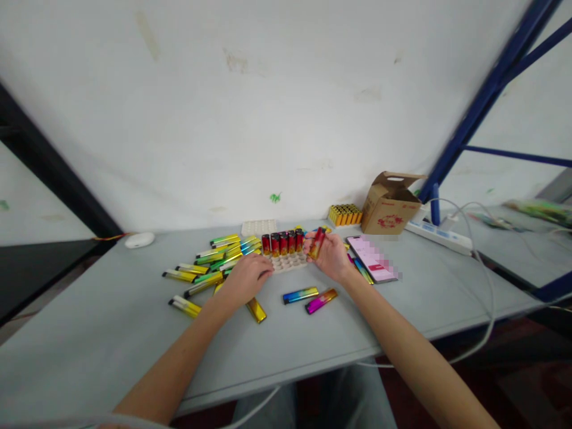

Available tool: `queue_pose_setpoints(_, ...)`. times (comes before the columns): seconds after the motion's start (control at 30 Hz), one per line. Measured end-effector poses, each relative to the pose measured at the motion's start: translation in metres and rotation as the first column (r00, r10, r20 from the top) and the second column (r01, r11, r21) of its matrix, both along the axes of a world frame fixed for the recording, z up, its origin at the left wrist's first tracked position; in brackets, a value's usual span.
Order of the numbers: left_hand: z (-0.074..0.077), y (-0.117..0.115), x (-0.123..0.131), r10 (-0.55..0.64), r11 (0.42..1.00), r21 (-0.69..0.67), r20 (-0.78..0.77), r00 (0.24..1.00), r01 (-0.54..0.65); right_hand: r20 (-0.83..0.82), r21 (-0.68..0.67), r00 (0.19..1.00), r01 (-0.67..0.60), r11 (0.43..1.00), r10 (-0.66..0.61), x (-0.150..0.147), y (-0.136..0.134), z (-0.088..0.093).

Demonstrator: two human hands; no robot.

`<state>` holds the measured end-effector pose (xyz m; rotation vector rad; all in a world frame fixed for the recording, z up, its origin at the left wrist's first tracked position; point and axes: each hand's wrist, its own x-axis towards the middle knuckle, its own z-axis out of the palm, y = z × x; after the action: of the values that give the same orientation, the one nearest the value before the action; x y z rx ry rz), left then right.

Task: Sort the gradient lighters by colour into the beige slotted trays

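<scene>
In my right hand (332, 255) is a red-and-gold lighter (317, 243), tilted and held between thumb and fingers above the right end of a pale holed tray (290, 263). Several similar red-and-gold lighters (283, 243) stand upright in rows at the tray's back. My left hand (248, 277) is at the tray's left edge, its fingers curled; whatever they may hold is hidden. Beneath and beside it lie a gold lighter (256, 310) and a heap of yellow, green and white ones (210, 260). A blue-and-gold lighter (300, 295) and a magenta-and-orange lighter (321, 301) lie in front of the tray.
Toward the wall are another pale tray (259, 227), a block of upright yellow pieces (345, 214) and an open cardboard box (388, 213). A phone (372, 258) lies right of my hand. A power strip (440, 236), cable (489, 298) and white case (139, 240) rest farther out.
</scene>
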<state>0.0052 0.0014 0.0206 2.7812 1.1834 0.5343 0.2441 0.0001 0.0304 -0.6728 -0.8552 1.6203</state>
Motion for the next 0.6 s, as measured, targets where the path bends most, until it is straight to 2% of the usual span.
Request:
queue_pose_setpoints(0.2,0.0027,-0.0007,-0.001,0.026,1.0,-0.017,-0.002,1.0,-0.026,-0.023,-0.068,1.0,0.002,0.998,-0.004,-0.0001,0.0016,-0.0004)
queue_pose_setpoints(0.6,0.0035,-0.0026,0.001,0.04,0.999,0.027,0.013,0.999,-0.04,0.023,-0.02,0.995,-0.096,0.995,0.097,-0.0024,0.0026,-0.0076)
